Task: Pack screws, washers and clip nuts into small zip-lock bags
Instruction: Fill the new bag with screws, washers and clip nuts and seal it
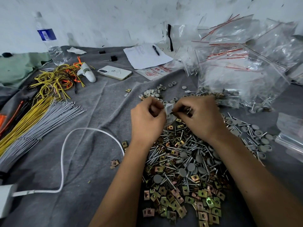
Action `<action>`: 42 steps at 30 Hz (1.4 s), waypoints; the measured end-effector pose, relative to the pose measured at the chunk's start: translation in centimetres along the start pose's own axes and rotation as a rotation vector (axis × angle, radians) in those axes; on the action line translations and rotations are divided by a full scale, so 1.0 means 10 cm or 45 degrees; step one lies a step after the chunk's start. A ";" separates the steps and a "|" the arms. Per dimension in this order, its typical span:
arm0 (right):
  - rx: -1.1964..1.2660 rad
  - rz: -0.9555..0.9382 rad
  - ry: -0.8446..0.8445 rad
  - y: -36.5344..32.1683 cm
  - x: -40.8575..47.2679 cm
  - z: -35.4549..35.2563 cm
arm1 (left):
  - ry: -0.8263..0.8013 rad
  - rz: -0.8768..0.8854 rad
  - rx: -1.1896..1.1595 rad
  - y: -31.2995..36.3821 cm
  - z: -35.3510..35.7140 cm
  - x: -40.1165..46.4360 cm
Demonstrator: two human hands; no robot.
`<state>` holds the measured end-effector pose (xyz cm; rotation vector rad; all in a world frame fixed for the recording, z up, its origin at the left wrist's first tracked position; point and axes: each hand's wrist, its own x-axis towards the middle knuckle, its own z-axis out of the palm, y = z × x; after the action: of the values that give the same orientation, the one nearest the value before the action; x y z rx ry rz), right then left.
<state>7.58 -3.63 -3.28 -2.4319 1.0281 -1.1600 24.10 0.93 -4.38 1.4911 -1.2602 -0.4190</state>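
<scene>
My left hand [146, 117] pinches the edge of a small clear zip-lock bag [169, 110] held above the hardware pile. My right hand [199, 116] grips several screws [188, 110] at the bag's mouth, fingers curled round them. Below my wrists spreads a heap of silver screws [178, 149], grey round washers [191, 167] and brass-coloured clip nuts [180, 203] on the grey cloth [98, 112]. More grey and white washers [153, 93] lie beyond my hands. A big mound of zip-lock bags [242, 63], some filled, rises at the right.
At the left lie bundles of yellow and grey cable ties [37, 118] and tangled yellow wires [55, 79]. A white cable [63, 161] loops across the cloth. A phone [114, 72], water bottle [49, 40], paper with pen [147, 54] stand farther back.
</scene>
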 end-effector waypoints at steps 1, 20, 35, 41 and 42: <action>-0.021 -0.031 -0.003 -0.01 0.01 0.01 | 0.001 -0.002 -0.002 0.00 0.00 0.00; -0.332 0.176 -0.339 0.24 0.01 -0.04 | 0.042 -0.093 0.049 -0.04 -0.02 -0.01; 0.074 0.278 -0.405 0.18 0.00 -0.09 | 0.076 -0.084 0.074 -0.04 -0.03 -0.01; 0.278 0.249 -0.260 0.10 -0.04 -0.11 | 0.071 -0.092 0.047 -0.03 -0.03 0.00; 0.272 0.245 -0.240 0.10 -0.04 -0.11 | 0.066 -0.093 0.041 -0.03 -0.03 0.00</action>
<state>6.06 -3.99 -3.30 -2.1748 0.9995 -0.9080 24.50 1.01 -4.57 1.5694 -1.1791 -0.4071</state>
